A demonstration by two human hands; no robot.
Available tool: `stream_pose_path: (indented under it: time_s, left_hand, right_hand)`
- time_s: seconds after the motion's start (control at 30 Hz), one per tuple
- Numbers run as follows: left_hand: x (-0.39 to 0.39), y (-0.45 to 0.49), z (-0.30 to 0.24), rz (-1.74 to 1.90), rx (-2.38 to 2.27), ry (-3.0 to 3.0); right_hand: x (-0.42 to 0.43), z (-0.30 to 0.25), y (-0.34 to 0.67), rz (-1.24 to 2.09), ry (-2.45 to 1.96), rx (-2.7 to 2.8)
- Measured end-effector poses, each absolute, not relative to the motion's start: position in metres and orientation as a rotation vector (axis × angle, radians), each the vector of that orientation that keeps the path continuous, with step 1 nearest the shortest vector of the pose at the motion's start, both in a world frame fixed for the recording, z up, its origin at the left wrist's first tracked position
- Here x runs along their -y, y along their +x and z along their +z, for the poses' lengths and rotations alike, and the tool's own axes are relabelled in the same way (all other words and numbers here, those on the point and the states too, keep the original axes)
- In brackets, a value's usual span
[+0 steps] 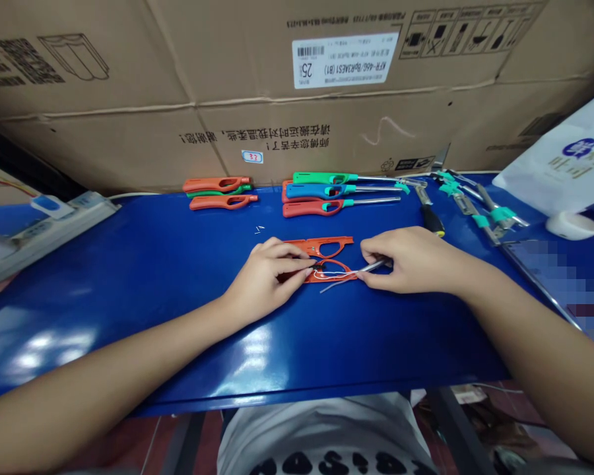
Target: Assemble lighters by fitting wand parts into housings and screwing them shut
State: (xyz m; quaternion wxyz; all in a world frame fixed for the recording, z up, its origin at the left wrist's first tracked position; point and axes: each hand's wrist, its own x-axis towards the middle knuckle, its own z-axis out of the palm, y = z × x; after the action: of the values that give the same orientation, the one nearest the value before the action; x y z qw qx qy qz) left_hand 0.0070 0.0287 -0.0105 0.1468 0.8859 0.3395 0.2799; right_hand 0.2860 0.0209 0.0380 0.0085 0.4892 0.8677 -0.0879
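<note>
Two orange lighter handle shells lie on the blue table, the far one (332, 239) behind the near one (345, 278). At the near shell's left part, my left hand (270, 274) is closed, its fingertips pinching a small black part (319, 266). A white wire (334, 273) stretches from there toward my right hand (408, 260). That hand is closed around a thin metal tube (376, 265) at the shell's right end. A thin grey strand (330, 287) sticks out below the wire; its other end is hard to make out. My fingers cover part of both shells.
Behind lie orange and green lighter handles (222, 202) and several long-nosed lighters (311, 208). Metal tubes with teal parts (499, 214) and a black-handled screwdriver (431, 221) are at right. Small pins (258, 229) lie left of centre. A cardboard box (148, 138) stands behind; a power strip (79, 214) sits left.
</note>
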Motion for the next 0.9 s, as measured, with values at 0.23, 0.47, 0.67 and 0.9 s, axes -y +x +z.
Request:
stream_pose_path:
  time_s: [0.23, 0.47, 0.67, 0.9]
  left_hand:
    - [-0.025, 0.002, -0.005, 0.659, -0.924, 2.726]
    - [-0.020, 0.002, 0.005, 0.452, -0.883, 2.892]
    - [-0.015, 0.002, 0.008, 0.323, -0.926, 3.071]
    - [-0.015, 0.002, 0.002, 0.480, -0.902, 2.992]
  right_hand:
    - [-0.022, 0.038, 0.288, -0.333, 1.524, -2.679]
    - [-0.023, 0.039, 0.289, -0.352, 1.559, -2.678]
    - [-0.022, 0.035, 0.289, -0.343, 1.521, -2.728]
    - [-0.022, 0.035, 0.288, -0.353, 1.543, -2.749]
